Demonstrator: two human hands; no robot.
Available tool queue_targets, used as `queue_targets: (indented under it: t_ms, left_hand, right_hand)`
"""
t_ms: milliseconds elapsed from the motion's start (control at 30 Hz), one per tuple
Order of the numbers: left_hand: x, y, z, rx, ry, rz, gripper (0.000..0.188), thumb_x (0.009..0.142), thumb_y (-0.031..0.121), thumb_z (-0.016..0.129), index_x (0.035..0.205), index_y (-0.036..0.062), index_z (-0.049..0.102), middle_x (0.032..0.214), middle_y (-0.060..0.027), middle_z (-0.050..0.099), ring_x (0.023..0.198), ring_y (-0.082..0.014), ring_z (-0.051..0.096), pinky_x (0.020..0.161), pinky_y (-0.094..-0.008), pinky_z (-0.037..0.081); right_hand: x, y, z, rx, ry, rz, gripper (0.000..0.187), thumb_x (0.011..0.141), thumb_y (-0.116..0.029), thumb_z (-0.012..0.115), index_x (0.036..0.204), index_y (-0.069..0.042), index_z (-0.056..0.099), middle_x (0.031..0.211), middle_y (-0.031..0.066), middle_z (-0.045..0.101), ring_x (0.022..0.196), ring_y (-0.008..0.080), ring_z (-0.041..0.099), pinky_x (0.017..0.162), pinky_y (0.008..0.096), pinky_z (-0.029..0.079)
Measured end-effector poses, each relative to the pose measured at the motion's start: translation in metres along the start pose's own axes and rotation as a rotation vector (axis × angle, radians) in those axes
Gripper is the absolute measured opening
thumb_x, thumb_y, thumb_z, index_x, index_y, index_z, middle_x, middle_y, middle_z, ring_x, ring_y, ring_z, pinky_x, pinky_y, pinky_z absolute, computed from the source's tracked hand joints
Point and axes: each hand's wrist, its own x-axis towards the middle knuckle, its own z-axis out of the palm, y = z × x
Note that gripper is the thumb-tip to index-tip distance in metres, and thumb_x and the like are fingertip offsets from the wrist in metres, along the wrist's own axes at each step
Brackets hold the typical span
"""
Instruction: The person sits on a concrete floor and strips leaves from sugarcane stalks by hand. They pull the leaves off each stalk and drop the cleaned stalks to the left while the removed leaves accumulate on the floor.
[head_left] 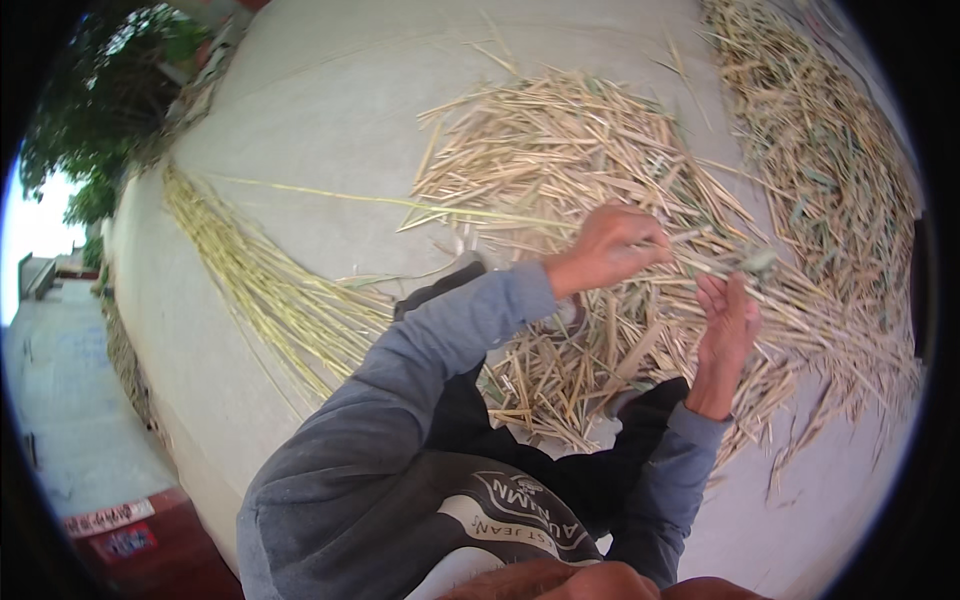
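Observation:
My left hand is closed around a long, thin yellow-green plant stalk. From that fist the stalk runs far out to the left, just above the ground. Close by on the right, my right hand has its fingers bent around the leafy end of the stalk, where a grey-green leaf shows; the exact grip is slightly blurred. Under and beyond both hands spreads a heap of dry, straw-coloured stalk pieces and leaf sheaths.
At left, long yellow-green stalks lie fanned on the concrete ground. A long bank of dry straw with green leaves lines the far right. My dark-trousered legs are bent beside the heap. Trees and a pale wall stand left.

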Motion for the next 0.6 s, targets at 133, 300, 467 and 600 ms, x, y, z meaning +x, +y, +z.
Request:
queue_targets:
  t_ms: [133, 300, 467, 600]
  left_hand:
    - [0.006, -0.003, -0.014, -0.017, 0.093, -0.113, 0.019, 0.082, 0.024, 0.082, 0.079, 0.0087, 0.071, 0.072, -0.0041, 0.071, 0.069, -0.0178, 0.068, 0.064, -0.0336, 0.050]
    - [0.027, -0.018, -0.047, -0.473, 0.300, -0.315, 0.021, 0.091, 0.016, 0.079, 0.081, 0.0012, 0.067, 0.079, -0.0075, 0.073, 0.068, -0.0071, 0.068, 0.056, -0.0230, 0.050]
    - [0.032, -0.034, -0.083, 0.251, 0.399, -0.094, 0.024, 0.088, 0.025, 0.077, 0.094, 0.0037, 0.067, 0.075, -0.0066, 0.068, 0.073, -0.0198, 0.066, 0.067, -0.0377, 0.049]
    - [0.026, -0.033, -0.087, 0.789, 0.116, 0.011, 0.028, 0.088, 0.037, 0.073, 0.088, 0.0088, 0.071, 0.079, -0.0071, 0.068, 0.084, -0.0280, 0.059, 0.081, -0.0404, 0.040]
  right_hand:
    - [0.015, 0.011, -0.012, -0.006, 0.014, 0.029, 0.035, 0.102, -0.029, 0.068, 0.105, 0.005, 0.063, 0.098, 0.0186, 0.073, 0.090, 0.0246, 0.075, 0.077, 0.0294, 0.061]
    - [0.031, 0.013, -0.037, -0.077, 0.035, -0.025, 0.039, 0.101, -0.031, 0.069, 0.105, 0.007, 0.063, 0.100, 0.0196, 0.074, 0.094, 0.0247, 0.075, 0.079, 0.0283, 0.062]
    - [0.033, 0.015, -0.030, -0.149, 0.082, -0.028, 0.041, 0.100, -0.034, 0.070, 0.104, 0.006, 0.060, 0.104, 0.0209, 0.073, 0.096, 0.0250, 0.075, 0.082, 0.0287, 0.061]
    - [0.026, 0.009, -0.017, -0.115, 0.061, -0.067, 0.041, 0.101, -0.034, 0.069, 0.103, 0.005, 0.059, 0.104, 0.0213, 0.073, 0.097, 0.0276, 0.074, 0.085, 0.0324, 0.060]
